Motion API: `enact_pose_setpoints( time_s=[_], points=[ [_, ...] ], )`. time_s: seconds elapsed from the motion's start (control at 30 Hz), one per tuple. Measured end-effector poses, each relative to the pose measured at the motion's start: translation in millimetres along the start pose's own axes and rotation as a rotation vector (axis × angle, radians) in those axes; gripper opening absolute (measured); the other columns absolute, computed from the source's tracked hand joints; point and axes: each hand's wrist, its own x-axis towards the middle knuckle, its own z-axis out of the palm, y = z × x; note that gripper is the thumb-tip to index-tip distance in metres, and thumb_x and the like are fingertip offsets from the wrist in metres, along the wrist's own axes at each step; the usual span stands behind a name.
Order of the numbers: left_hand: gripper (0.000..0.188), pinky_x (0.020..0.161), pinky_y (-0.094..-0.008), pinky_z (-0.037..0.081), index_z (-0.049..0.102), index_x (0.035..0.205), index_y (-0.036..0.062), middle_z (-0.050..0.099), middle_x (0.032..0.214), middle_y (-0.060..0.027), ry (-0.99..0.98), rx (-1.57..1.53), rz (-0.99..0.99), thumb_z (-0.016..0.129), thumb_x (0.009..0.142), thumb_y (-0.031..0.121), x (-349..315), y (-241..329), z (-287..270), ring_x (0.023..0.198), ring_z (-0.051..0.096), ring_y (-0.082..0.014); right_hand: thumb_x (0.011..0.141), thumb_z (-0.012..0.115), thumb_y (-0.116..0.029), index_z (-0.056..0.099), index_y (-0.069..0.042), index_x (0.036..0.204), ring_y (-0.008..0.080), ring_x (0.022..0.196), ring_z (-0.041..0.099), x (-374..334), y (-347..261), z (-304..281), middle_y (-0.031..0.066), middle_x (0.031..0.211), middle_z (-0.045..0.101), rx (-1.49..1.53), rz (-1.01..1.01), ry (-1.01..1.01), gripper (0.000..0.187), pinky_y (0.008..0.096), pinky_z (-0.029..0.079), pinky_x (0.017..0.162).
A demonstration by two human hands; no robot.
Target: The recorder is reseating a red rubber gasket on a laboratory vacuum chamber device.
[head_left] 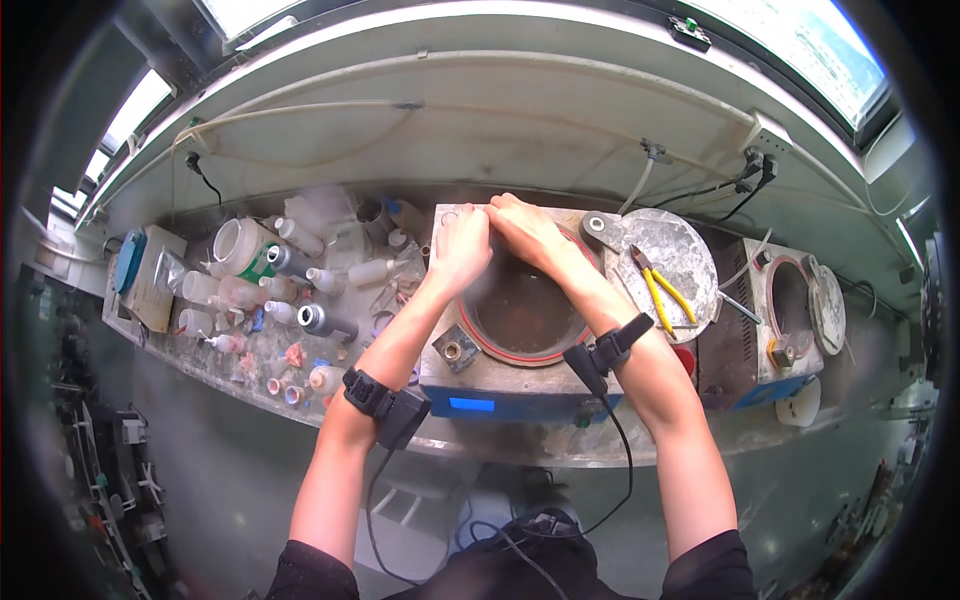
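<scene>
My left hand and my right hand meet at the far edge of a round chamber with a red seal ring, set in the top of a box-shaped machine. Both hands are closed, fingers bent and fingertips nearly touching. Whatever they grip is hidden behind the knuckles. The chamber stands uncovered under my forearms, its inside dark brown. Its round grey lid is swung out to the right, with yellow-handled pliers lying on it. A square metal fitting sits at the chamber's near left corner.
Left of the machine, bottles, cups and a white tub crowd the bench, with a dark metal canister nearest. To the right stands a second machine with its own lid. Cables hang from black devices strapped to my forearms.
</scene>
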Motion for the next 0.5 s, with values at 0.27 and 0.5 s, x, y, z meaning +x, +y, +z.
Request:
enact_pose_setpoints(
  time_s=[0.27, 0.5],
  points=[
    [0.023, 0.081, -0.0532, 0.055, 0.063, 0.104, 0.0046, 0.069, 0.110, -0.0145, 0.131, -0.101, 0.011, 0.077, 0.088, 0.013, -31, -1, 2, 0.098, 0.070, -0.0415, 0.074, 0.072, 0.004, 0.067, 0.000, 0.094, 0.0331, 0.108, 0.066, 3, 2, 4, 0.0143, 0.104, 0.067, -0.049, 0.001, 0.021, 0.021, 0.0436, 0.060, 0.087],
    [0.022, 0.081, -0.0539, 0.055, 0.064, 0.103, 0.0036, 0.068, 0.110, -0.0170, 0.195, -0.059, -0.028, 0.076, 0.087, 0.014, -24, 0, 9, 0.097, 0.070, -0.0425, 0.079, 0.070, -0.001, 0.068, -0.001, 0.092, 0.0331, 0.108, 0.066, 5, -4, 3, 0.0134, 0.103, 0.069, -0.020, -0.001, 0.009, 0.013, 0.0432, 0.059, 0.088]
  ],
)
